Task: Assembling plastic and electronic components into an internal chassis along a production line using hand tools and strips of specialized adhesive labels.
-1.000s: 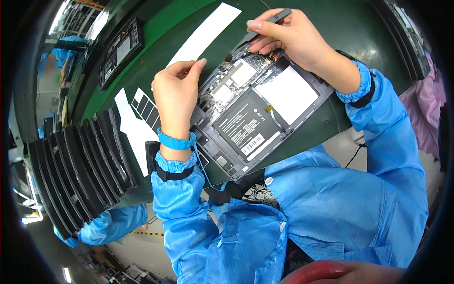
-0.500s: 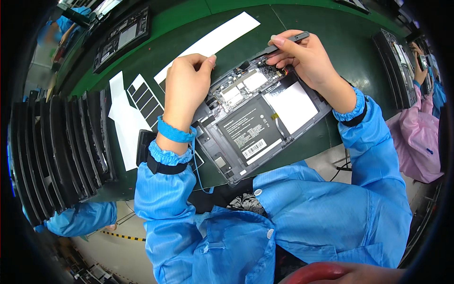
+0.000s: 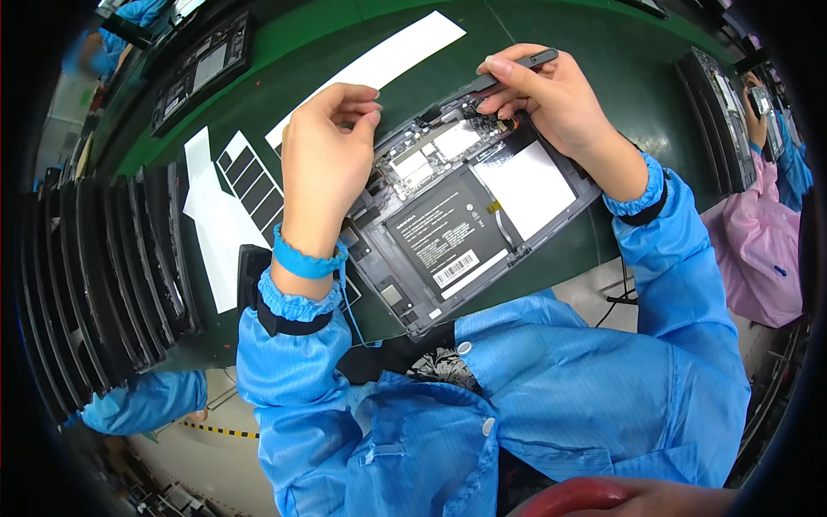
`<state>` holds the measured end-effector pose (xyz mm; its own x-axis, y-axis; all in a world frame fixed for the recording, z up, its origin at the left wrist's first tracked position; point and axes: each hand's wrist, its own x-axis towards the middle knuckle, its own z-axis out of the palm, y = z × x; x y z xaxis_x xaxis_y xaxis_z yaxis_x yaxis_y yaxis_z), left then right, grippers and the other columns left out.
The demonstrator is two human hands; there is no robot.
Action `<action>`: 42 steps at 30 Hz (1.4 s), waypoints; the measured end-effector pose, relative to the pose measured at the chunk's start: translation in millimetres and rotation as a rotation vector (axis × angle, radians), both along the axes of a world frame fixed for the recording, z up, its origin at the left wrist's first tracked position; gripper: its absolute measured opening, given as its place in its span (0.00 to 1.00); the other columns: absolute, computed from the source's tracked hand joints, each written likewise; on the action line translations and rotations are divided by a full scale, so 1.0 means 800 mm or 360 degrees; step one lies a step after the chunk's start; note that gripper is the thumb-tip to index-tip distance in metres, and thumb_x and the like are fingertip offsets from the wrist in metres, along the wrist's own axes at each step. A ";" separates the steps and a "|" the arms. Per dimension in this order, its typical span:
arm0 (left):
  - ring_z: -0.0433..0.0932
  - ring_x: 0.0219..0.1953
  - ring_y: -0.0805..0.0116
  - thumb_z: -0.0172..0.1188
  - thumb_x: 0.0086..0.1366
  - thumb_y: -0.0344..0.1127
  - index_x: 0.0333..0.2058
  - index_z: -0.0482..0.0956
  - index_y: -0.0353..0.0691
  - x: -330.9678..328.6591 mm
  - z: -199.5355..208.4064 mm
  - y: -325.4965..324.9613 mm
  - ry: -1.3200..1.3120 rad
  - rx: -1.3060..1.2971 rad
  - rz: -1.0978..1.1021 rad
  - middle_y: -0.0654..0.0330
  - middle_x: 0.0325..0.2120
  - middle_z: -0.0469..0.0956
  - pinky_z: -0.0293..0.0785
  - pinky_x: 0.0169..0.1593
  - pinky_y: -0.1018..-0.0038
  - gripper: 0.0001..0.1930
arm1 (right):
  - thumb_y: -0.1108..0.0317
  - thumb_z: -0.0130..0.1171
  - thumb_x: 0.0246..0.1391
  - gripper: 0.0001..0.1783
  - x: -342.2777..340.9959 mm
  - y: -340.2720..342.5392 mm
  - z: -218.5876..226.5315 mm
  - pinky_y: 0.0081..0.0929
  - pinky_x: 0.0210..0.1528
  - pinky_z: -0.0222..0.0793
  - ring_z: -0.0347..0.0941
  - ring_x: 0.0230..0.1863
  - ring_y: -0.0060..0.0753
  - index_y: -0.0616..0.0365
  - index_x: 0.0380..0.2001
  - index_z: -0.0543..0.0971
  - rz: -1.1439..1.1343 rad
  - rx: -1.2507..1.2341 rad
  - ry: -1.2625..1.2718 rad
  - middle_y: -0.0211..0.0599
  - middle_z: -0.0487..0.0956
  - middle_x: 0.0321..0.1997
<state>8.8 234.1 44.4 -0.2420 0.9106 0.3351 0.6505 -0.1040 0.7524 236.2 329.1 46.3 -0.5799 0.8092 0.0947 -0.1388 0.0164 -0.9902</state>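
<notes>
An opened laptop base point(image 3: 366, 271) lies tilted on the green table. Its circuit board point(image 3: 431, 155) is exposed along the far side, with a black labelled battery point(image 3: 448, 233) nearer me. A white rectangular sheet point(image 3: 530, 194) covers the area right of the battery. My right hand point(image 3: 551, 95) pinches black tweezers point(image 3: 543, 59) over the board's far right corner; the tips are hard to make out. My left hand point(image 3: 332, 155) hovers by the far left corner, its fingers loosely curled, thumb and index apart and nothing visible between them.
Several dark laptop parts point(image 3: 112, 284) stand in a row at the left. Beside them lie white sheets point(image 3: 215, 215) and a card of black stickers point(image 3: 250, 177); a long white strip point(image 3: 379, 65) lies beyond the laptop. More laptop bases point(image 3: 711, 121) are stacked right, near a person in pink point(image 3: 754, 241).
My left hand has shifted left, and its pinched thumb and index finger have parted. My right hand moved slightly left and up with the tweezers. The whole view has shifted a little.
</notes>
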 end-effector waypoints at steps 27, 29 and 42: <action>0.74 0.24 0.76 0.60 0.60 0.31 0.38 0.81 0.32 0.009 0.004 0.001 -0.0469 0.0040 0.0000 0.60 0.24 0.81 0.71 0.30 0.77 0.10 | 0.62 0.62 0.56 0.14 0.002 0.005 -0.006 0.15 0.31 0.73 0.82 0.33 0.29 0.63 0.39 0.79 0.0057 0.0038 0.0009 0.40 0.82 0.33; 0.74 0.23 0.77 0.60 0.61 0.33 0.38 0.81 0.31 0.012 0.011 -0.003 -0.0452 -0.0148 -0.0094 0.59 0.23 0.80 0.70 0.29 0.78 0.11 | 0.62 0.62 0.56 0.14 0.000 0.003 -0.004 0.15 0.32 0.74 0.82 0.34 0.29 0.63 0.39 0.79 0.0063 0.0057 0.0000 0.41 0.82 0.33; 0.73 0.21 0.78 0.61 0.61 0.37 0.34 0.82 0.28 0.017 0.007 -0.009 -0.0446 -0.0458 -0.0209 0.60 0.19 0.78 0.68 0.27 0.79 0.14 | 0.62 0.62 0.56 0.15 -0.004 0.003 -0.008 0.19 0.38 0.76 0.82 0.36 0.32 0.64 0.40 0.79 0.0051 0.0112 -0.0015 0.42 0.82 0.35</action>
<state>22.7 227.1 49.8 -0.1633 0.9866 0.0007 0.4121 0.0676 0.9087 233.1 331.7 40.1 -0.6063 0.7819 0.1452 -0.1312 0.0817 -0.9880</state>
